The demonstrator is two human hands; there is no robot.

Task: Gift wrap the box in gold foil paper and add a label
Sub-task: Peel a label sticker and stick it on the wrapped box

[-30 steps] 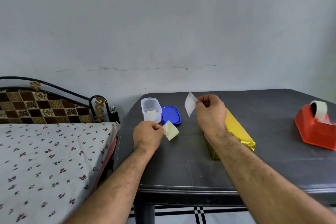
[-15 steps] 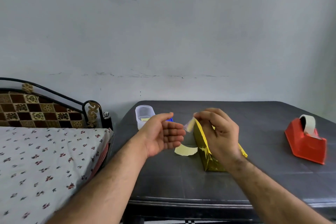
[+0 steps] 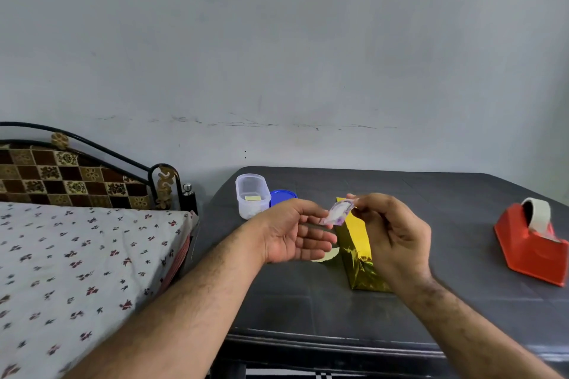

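Since half a second ago the label (image 3: 338, 212) has turned its printed face toward the camera, pinched in the right hand (image 3: 391, 234); the left hand (image 3: 295, 235) waits beside it, its grip released. The gold-wrapped box (image 3: 357, 248) lies on the bench (image 3: 446, 301), just beneath. Best to lay one edge down first, then smooth flat across the foil.

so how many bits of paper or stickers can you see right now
3: a label pinched in the right hand, a pale piece on the table under the left hand, a yellow slip inside the clear tub. More may be hidden.
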